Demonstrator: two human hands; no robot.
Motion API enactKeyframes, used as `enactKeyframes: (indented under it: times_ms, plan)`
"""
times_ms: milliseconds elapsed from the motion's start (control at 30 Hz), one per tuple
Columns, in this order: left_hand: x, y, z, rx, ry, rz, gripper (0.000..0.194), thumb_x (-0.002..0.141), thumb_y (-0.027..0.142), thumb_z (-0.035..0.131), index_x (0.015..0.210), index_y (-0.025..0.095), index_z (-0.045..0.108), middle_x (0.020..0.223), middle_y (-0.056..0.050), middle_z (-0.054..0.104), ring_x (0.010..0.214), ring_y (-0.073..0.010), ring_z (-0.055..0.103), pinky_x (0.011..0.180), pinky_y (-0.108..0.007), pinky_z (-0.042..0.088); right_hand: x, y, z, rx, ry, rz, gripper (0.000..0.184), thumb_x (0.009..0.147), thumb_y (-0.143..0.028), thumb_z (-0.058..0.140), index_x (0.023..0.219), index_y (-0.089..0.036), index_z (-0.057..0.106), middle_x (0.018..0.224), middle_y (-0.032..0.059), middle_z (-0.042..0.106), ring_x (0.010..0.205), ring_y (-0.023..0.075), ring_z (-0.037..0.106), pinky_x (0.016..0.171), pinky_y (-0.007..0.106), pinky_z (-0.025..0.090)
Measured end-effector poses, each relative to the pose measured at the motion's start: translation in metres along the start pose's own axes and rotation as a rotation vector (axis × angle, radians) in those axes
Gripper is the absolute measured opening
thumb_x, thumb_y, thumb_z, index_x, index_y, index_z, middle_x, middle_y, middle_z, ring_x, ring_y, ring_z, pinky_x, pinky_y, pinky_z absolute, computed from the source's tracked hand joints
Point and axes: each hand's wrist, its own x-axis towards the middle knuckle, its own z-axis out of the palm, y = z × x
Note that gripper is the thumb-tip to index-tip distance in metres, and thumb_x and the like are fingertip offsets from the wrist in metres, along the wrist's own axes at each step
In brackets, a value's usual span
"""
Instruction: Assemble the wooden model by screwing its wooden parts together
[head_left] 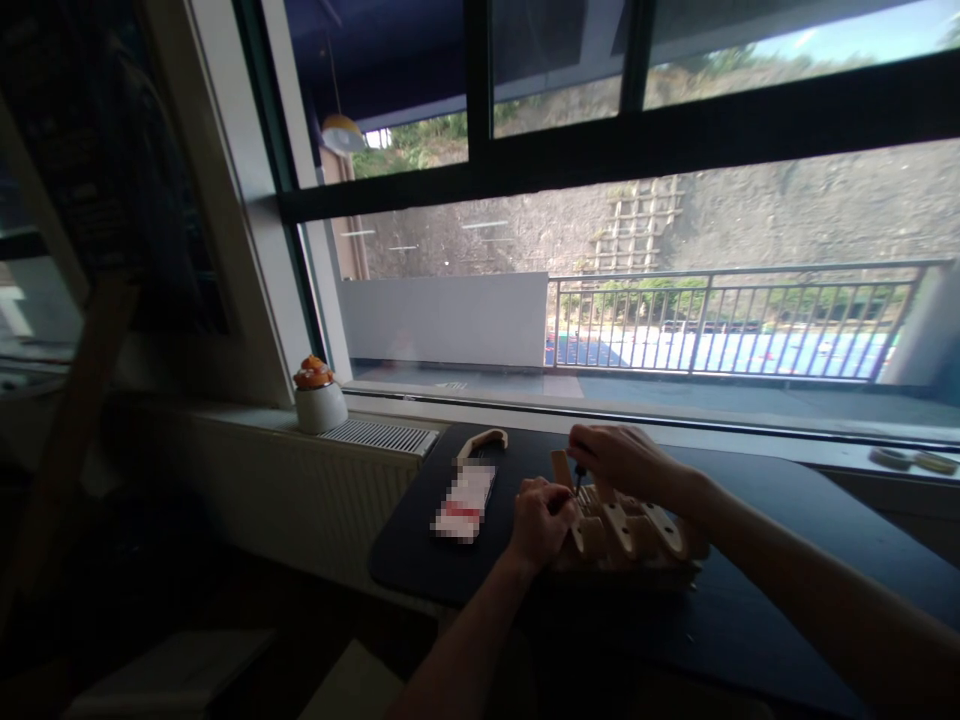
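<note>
A wooden piece with several curved, light-coloured parts (619, 530) sits on the dark table (795, 530) in front of me. My right hand (628, 458) comes over it from the right, its fingers closed on the dark handle of what looks like a screwdriver (580, 473), which points down at the left end of the piece. My left hand (541, 518) rests against that same end, thumb and fingers pinched near the tool's tip. What the pinch holds, if anything, is hidden.
Left of my hands lie a blurred-out packet or phone-shaped thing (466, 502) and a curved wooden part (484, 440). A white pot with an orange top (320, 395) stands on the sill by the radiator (352, 490). Rolls of tape (934, 462) lie at the far right.
</note>
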Motion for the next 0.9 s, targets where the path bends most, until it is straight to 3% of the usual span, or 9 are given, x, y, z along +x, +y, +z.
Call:
enactKeyframes:
  times_ms: [200, 500, 900]
  plan:
    - [-0.001, 0.001, 0.0, 0.007, -0.001, -0.006, 0.014, 0.08, 0.025, 0.059, 0.079, 0.023, 0.073, 0.078, -0.003, 0.064, 0.087, -0.0204, 0.054, 0.082, -0.032, 0.043, 0.003, 0.005, -0.017, 0.015, 0.056, 0.038, 0.028, 0.091, -0.04, 0.043, 0.084, -0.021, 0.062, 0.073, 0.0036, 0.068, 0.064, 0.0166, 0.06, 0.054, 0.026, 0.026]
    - [0.0, -0.001, 0.001, 0.012, 0.008, -0.008, 0.012, 0.078, 0.024, 0.061, 0.079, 0.023, 0.073, 0.077, -0.003, 0.064, 0.086, -0.0202, 0.054, 0.079, -0.032, 0.043, 0.003, 0.0, -0.007, 0.039, 0.047, 0.019, 0.025, 0.091, -0.038, 0.046, 0.081, -0.021, 0.062, 0.071, 0.0023, 0.068, 0.063, 0.016, 0.061, 0.053, 0.026, 0.026]
    - [0.0, -0.002, 0.002, 0.005, 0.01, -0.004, 0.012, 0.079, 0.024, 0.06, 0.079, 0.022, 0.072, 0.076, -0.003, 0.063, 0.085, -0.0201, 0.053, 0.079, -0.031, 0.044, 0.002, -0.004, -0.012, 0.066, 0.018, -0.004, 0.023, 0.09, -0.035, 0.048, 0.079, -0.021, 0.063, 0.066, 0.0017, 0.065, 0.058, 0.0134, 0.057, 0.051, 0.024, 0.027]
